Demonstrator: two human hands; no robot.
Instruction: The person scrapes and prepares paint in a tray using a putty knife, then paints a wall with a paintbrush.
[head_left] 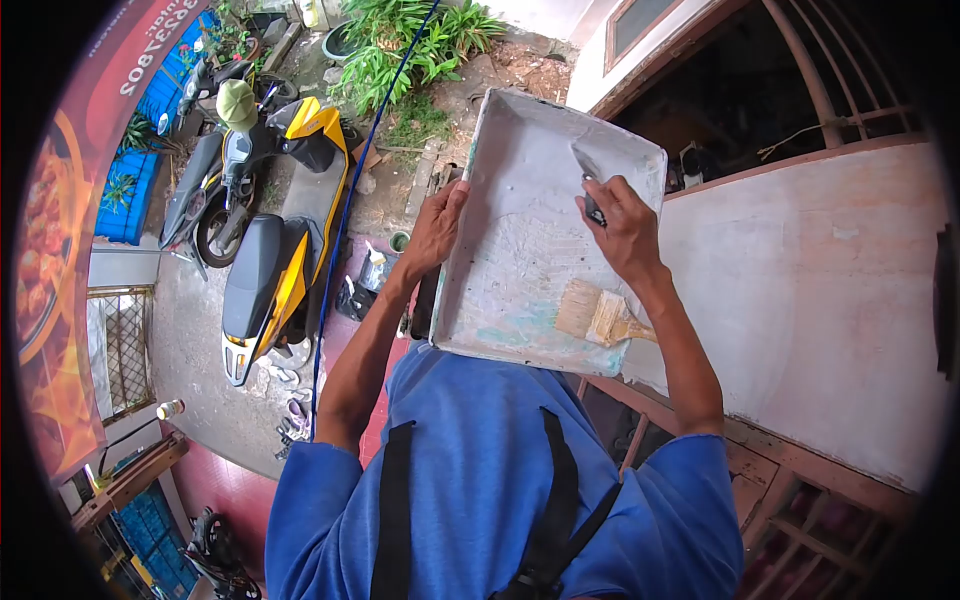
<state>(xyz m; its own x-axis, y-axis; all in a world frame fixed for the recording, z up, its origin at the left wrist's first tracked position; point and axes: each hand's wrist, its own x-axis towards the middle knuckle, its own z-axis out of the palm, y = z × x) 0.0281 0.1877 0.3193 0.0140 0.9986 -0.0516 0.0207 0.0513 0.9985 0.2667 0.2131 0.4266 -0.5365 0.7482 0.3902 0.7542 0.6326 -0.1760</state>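
My left hand (438,228) is closed on the left rim of a paint-stained white paint tray (520,255), which is held up in front of my chest. In my right hand (622,222) is a scraper (583,163) with a black handle and a thin metal blade. The blade points up and to the left over the upper right part of the tray. A wide paintbrush (592,313) with pale, paint-caked bristles lies in the lower right corner, its yellowish handle reaching over the rim. Grey-white and faint turquoise paint coats the tray's inside.
Right of the tray is a whitish wall (800,270) below a barred window opening (790,80). A yellow scooter (285,270) and another motorbike (215,180) stand at left. A blue rope (345,210) runs down past a red banner (75,230). Green plants (420,40) grow beyond.
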